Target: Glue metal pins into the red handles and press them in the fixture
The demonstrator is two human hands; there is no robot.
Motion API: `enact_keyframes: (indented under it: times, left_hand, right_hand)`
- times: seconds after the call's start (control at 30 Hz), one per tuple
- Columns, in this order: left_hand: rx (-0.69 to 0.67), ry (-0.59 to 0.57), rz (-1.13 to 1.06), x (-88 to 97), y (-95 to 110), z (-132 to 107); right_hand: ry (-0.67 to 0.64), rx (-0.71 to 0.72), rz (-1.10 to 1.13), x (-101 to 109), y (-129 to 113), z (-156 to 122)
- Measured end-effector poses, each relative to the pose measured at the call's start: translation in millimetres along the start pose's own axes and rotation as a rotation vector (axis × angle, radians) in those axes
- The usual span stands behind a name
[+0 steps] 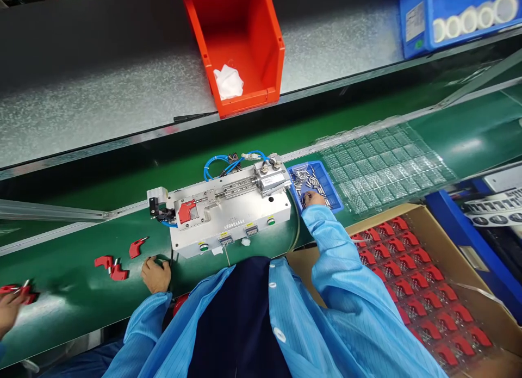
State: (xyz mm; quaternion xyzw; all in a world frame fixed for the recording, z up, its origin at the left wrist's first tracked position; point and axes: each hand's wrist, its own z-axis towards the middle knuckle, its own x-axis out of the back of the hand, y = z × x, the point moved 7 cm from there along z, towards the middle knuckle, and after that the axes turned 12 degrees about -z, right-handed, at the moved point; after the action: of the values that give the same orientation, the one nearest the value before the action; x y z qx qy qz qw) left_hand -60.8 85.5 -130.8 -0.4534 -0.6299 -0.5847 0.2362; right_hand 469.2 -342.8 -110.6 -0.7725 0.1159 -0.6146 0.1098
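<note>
My right hand (pixel 314 199) reaches into a small blue bin (pixel 333 193) of loose metal pins (pixel 313 179), its fingers drawn together among them; whatever they pinch is hidden. On the green work surface, by the machine's left front corner, rests my left hand (pixel 156 274). Its fingers are loosely bent, the thumb apart, and nothing shows in them. Between the hands stands a silver pneumatic fixture (pixel 232 220) with a red plastic part (pixel 187 211) seated at its left end. Left of my left hand lie several red parts with metal pins, among them one red part (pixel 135 248).
A co-worker's hand (pixel 8 310) touches red parts at the far left. Clear blister trays (pixel 391 166) lie right of the bin. A carton (pixel 440 225) holds trayed red parts. An orange bin (pixel 253 98) and a blue bin of white rolls (pixel 420 30) stand on the shelf.
</note>
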Motion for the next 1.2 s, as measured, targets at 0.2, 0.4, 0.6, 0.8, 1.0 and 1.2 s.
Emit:
enact_keyframes:
  times: [0.2,0.4,0.6,0.8,1.0,1.2]
  left_hand:
    - [0.028,-0.046,-0.164,10.9,-5.7,12.7]
    - [0.104,0.114,-0.331,31.1,-12.9,11.4]
    - [-0.252,0.092,-0.562,42.7,75.2,-31.6]
    - [-0.773,-0.426,-0.733,40.9,222.2,-117.9]
    - [-1.072,-0.491,-0.888,55.1,282.4,-151.2]
    - [-0.937,-0.481,-0.806,42.5,273.4,-135.7]
  right_hand:
    - [0.030,-0.026,0.387,16.5,-10.7,-18.3]
    - [-0.265,0.201,1.086,41.0,-52.8,-99.2]
    - [-0.554,0.329,1.153,47.3,-116.1,-204.1]
    - [-0.723,0.421,1.162,33.8,-167.9,-262.4]
    - [-0.698,0.583,1.033,38.2,-190.2,-280.0]
    - [-0.328,0.845,0.703,57.8,-205.0,-279.0]
